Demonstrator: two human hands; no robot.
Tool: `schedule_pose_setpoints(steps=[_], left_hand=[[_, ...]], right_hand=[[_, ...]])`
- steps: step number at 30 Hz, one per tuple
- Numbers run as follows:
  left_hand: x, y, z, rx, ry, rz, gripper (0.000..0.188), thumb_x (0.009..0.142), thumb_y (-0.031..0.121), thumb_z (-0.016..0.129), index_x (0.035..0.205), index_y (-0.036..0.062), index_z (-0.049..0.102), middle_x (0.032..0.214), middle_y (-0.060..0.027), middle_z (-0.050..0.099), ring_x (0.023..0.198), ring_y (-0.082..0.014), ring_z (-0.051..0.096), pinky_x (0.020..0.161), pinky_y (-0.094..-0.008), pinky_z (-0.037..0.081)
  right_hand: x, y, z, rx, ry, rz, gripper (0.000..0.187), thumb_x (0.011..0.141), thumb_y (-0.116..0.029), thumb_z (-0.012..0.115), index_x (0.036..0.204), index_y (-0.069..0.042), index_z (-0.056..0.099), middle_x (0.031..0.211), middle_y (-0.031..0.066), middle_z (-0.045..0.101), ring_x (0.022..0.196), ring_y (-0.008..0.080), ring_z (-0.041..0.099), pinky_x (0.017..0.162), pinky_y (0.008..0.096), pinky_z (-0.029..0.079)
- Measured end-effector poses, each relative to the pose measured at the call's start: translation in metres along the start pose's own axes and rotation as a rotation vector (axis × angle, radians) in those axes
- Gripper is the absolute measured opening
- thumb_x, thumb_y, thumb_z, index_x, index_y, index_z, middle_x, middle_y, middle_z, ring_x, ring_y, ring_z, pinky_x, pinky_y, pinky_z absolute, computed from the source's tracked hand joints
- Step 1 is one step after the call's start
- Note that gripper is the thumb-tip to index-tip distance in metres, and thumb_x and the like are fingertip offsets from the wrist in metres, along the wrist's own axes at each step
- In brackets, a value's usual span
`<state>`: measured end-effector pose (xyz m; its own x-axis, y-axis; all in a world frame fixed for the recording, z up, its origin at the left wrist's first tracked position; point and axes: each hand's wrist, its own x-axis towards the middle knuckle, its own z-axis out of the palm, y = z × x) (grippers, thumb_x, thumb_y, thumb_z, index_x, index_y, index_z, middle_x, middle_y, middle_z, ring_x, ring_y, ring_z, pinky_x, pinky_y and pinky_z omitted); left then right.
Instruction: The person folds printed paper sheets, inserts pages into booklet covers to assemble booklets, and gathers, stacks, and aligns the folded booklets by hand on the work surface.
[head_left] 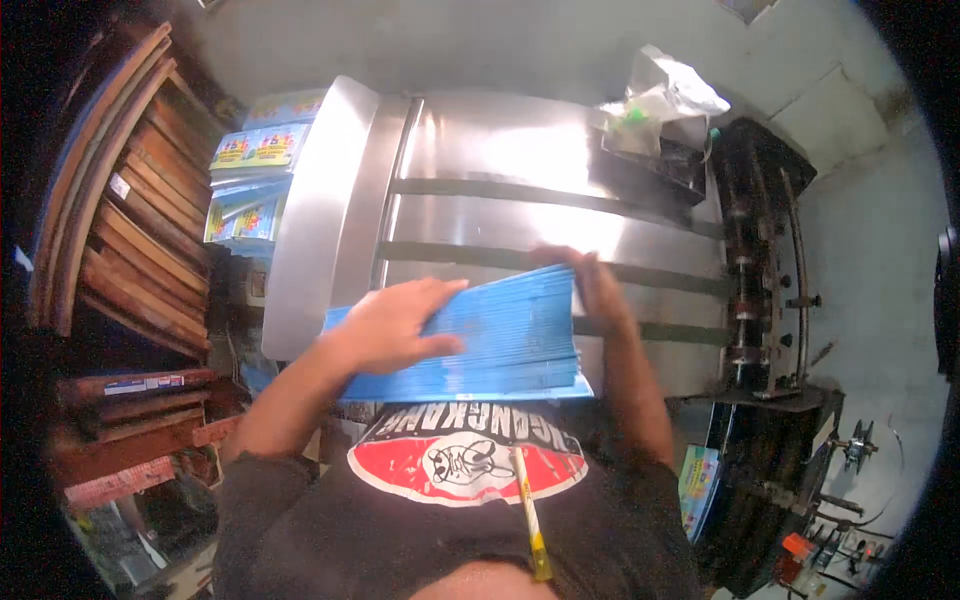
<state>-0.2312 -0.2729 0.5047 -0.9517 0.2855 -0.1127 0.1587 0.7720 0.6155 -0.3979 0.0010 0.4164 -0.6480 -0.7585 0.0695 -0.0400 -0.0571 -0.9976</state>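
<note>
Blue sheets [510, 325] span left hand [395, 322] to right hand [598, 290].

I could make out a thick stack of thin blue sheets [505, 325], its many edges showing as close, nearly parallel lines that ran lengthwise and spread slightly apart toward the right end. From where I sat, it lay crosswise at the near side of the metal table [480, 225], its far edge slanting away toward the right, with a paler strip jutting out along the bottom. I saw the left hand [400, 325] gripping its left part and the blurred right hand [597, 288] at its far right corner.
</note>
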Motion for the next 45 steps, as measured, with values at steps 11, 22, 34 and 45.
schedule_pose_setpoints(steps=[11,22,34,45], left_hand=[[-0.084,-0.084,0.094,-1.782,1.072,-0.267,0.1,0.086,0.082,0.027,0.142,0.001,0.045,0.138,-0.0183,0.054,0.128,-0.0292,0.05,0.11,-0.0449,0.039],[-0.078,-0.092,0.051,-1.488,0.61,-0.179,0.052,0.097,0.02,0.053,0.142,0.0005,0.039,0.128,-0.0135,0.056,0.116,-0.0211,0.056,0.101,-0.0363,0.045],[-0.073,-0.116,0.066,-1.474,0.697,-0.336,0.038,0.097,0.018,0.053,0.131,0.0021,0.05,0.116,-0.0101,0.062,0.106,-0.0183,0.06,0.093,-0.0313,0.048],[-0.073,-0.11,0.067,-1.415,0.722,-0.249,0.039,0.1,0.02,0.05,0.132,-0.0019,0.048,0.116,-0.0084,0.06,0.105,-0.0153,0.059,0.092,-0.029,0.048]], right_hand=[[-0.069,0.019,0.068,0.288,0.42,0.107,0.111,0.083,-0.086,0.028,0.156,-0.003,0.016,0.16,0.0212,0.02,0.146,0.0313,0.023,0.119,0.046,0.018],[-0.06,-0.017,0.048,0.066,0.206,0.125,0.099,0.092,-0.074,0.032,0.156,-0.001,0.012,0.163,0.0168,0.013,0.15,0.031,0.009,0.121,0.0437,0.005],[-0.066,-0.078,0.101,-1.383,-0.331,-0.402,0.044,0.088,-0.024,0.054,0.132,-0.017,0.059,0.152,0.0078,0.039,0.138,0.0287,0.038,0.114,0.0554,0.025],[-0.055,-0.115,0.097,-1.2,-0.345,-0.372,0.015,0.082,-0.023,0.065,0.095,-0.016,0.069,0.091,-0.0016,0.061,0.086,0.0175,0.056,0.074,0.0353,0.041]])
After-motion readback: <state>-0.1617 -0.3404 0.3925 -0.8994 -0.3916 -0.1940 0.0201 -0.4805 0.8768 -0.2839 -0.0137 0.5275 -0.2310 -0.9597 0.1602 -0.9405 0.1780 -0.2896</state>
